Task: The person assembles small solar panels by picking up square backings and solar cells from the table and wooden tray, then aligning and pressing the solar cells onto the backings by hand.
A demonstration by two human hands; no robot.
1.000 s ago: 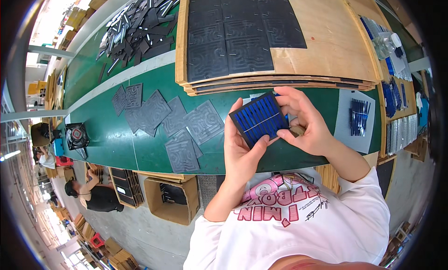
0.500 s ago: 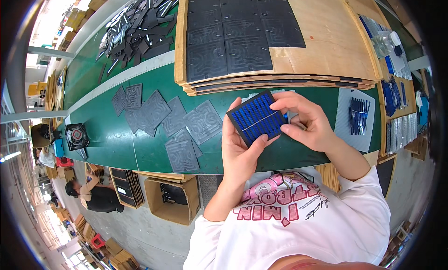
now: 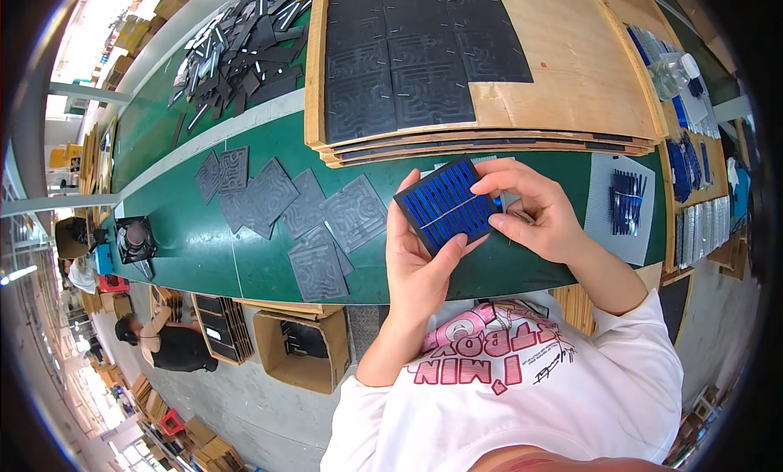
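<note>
Above the green table (image 3: 204, 252), the left hand (image 3: 420, 264) holds a small blue square panel (image 3: 447, 205), flat on curled fingers with the thumb hooked over its edge so the striped face looks up. The right hand (image 3: 534, 215) pinches the panel's right side with its fingertips. Bumpy grey rubber mats (image 3: 302, 215) lie near, beside stacked wooden boards (image 3: 563, 89).

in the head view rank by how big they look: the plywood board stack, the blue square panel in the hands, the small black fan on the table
1. plywood board stack
2. blue square panel, though nearness to the camera enlarges it
3. small black fan
</note>
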